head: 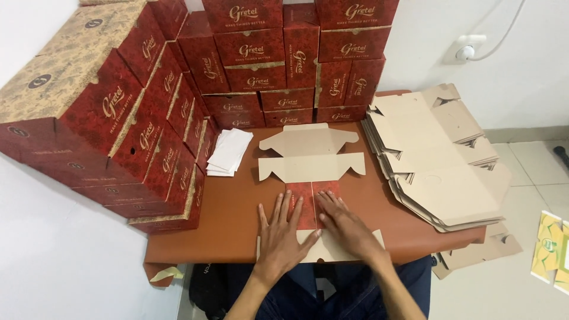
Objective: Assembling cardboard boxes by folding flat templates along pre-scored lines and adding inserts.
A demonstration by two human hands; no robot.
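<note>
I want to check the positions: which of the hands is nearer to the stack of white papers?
Left. The left hand lies below-right of the white papers; the right hand is farther right.

— How do the hands lie?
— Both are palm down, flat, side by side. The left hand point(283, 228) spreads its fingers wide, thumb out to the left.
— And the other?
— The right hand point(344, 222) angles inward, fingers pointing up-left, close together. Both forearms come up from the bottom edge, converging.
</note>
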